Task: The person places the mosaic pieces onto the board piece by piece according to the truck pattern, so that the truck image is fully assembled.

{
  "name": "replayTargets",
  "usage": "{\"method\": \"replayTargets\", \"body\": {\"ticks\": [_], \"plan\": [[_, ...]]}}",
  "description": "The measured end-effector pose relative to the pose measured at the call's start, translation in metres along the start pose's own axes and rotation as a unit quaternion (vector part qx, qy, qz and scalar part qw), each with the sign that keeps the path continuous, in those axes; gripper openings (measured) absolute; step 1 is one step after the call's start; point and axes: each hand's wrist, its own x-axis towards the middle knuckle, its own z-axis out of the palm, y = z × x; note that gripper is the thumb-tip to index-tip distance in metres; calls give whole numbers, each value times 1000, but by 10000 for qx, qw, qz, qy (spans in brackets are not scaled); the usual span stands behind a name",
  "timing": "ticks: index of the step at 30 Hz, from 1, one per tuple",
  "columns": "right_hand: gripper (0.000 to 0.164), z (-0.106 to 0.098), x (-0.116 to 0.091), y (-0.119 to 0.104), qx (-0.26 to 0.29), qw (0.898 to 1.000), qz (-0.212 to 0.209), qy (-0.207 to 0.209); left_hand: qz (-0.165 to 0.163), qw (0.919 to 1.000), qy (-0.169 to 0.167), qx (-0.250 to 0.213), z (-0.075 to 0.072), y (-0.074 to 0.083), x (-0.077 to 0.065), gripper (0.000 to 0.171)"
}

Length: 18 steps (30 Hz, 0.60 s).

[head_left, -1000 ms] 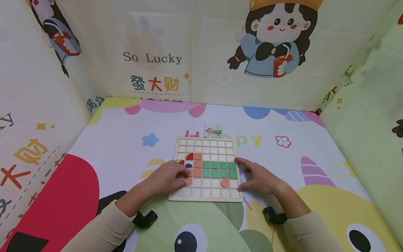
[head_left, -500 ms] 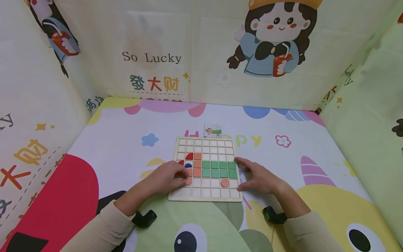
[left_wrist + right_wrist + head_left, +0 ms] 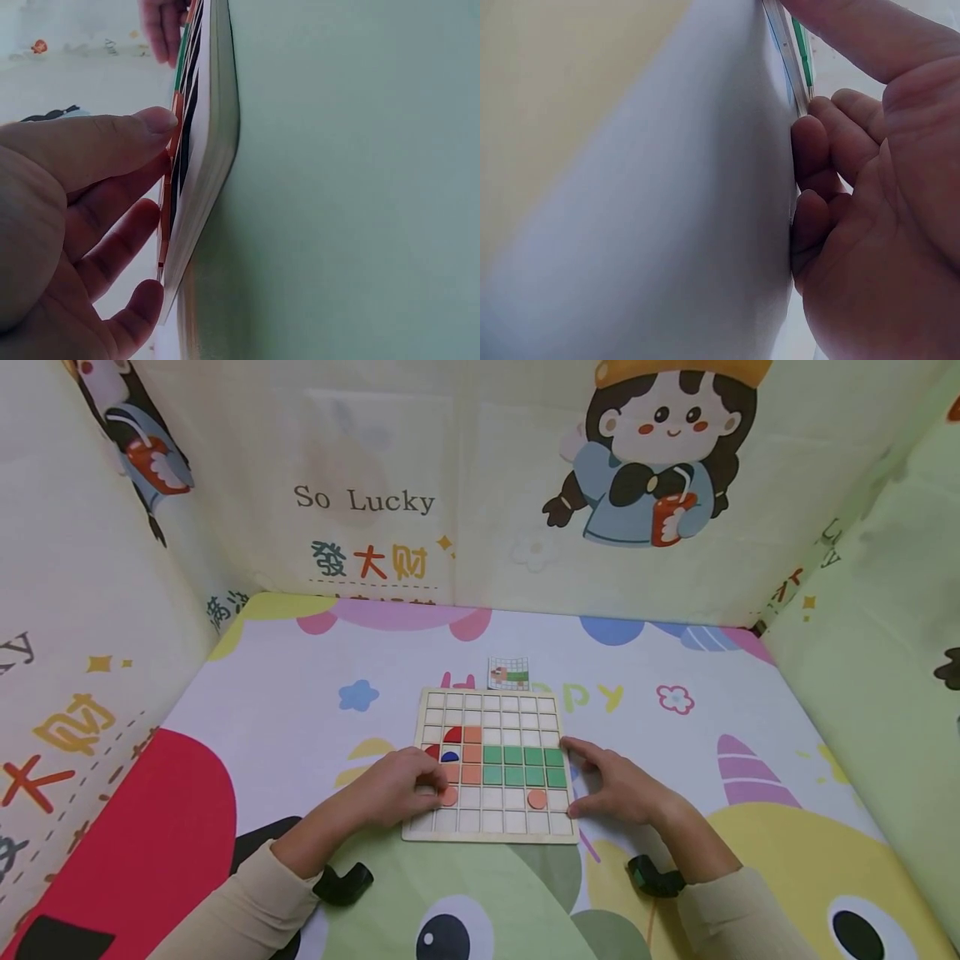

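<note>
A wooden grid board (image 3: 489,837) lies flat on the table with coloured tiles in its cells. My left hand (image 3: 393,783) reaches over its left side, fingertips at an orange disc (image 3: 449,796) and an orange square (image 3: 450,772). In the left wrist view the thumb (image 3: 154,121) touches an orange piece, its other fingers loosely bent. My right hand (image 3: 618,781) rests along the board's right edge, thumb and forefinger apart. Green squares (image 3: 523,766) fill two rows; red pieces (image 3: 453,735) and a blue half-disc (image 3: 449,757) sit at left. A second orange disc (image 3: 537,798) lies lower right.
A small pattern card (image 3: 508,673) lies just behind the board. The printed tablecloth (image 3: 285,693) spreads around it, with printed cloth walls (image 3: 487,460) at the back and both sides. Black wrist devices (image 3: 345,883) are on both wrists.
My left fingertips have drawn slightly back toward me, so more of the orange square shows. The right hand and the board stay in place.
</note>
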Motion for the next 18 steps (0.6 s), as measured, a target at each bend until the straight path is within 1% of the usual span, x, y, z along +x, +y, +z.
{"method": "replayTargets", "body": {"ticks": [6, 18], "plan": [[98, 1, 1, 2, 126, 9999, 103, -3, -277, 9996, -11, -93, 2, 2, 2, 10], [98, 1, 0, 0, 107, 9999, 54, 19, -507, 9986, 148, 78, 6, 6, 2, 13]]}}
